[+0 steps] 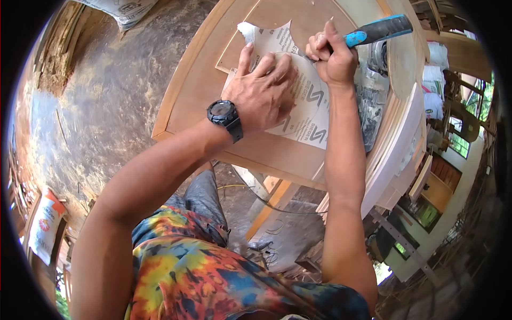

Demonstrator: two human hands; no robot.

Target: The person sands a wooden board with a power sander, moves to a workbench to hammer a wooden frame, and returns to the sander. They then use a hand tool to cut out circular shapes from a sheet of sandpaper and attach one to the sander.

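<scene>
Pins a sheet of sandpaper (309, 114) under the left hand (261, 96), palm down and fingers spread: an open grip, flat pressure only. Shows the sheet's pale back upward, printed with large dark letters and smaller writing, ragged and torn along the upper edge. Lies flat on a wooden panel (197, 90) used as tabletop, across the raised moulding and the inner field, toward the panel's right side. Wraps the right hand (332, 56) in a tight grip around a knife (378, 30) with a blue and black handle, just at the sheet's upper right edge, close to the left fingertips; cannot tell the blade, hidden behind the fingers. Wears a black watch (224, 114) on the left wrist

Just right of the sheet, on the panel's edge, a clear plastic bag (368, 106) with dark contents, too blurred to name. Further right, white sacks (433, 105) with green print, contents not visible. Low at the left, another printed sack (47, 226); at the top edge, one more (125, 9)

Under the panel, pale wooden boards (277, 197), a thin cable (266, 201) and a mottled floor (101, 106). Across the sheet's lower right corner, the right forearm, covering part of the print. In the foreground, a tie-dye shirt (202, 272) and grey trousers (205, 194)
</scene>
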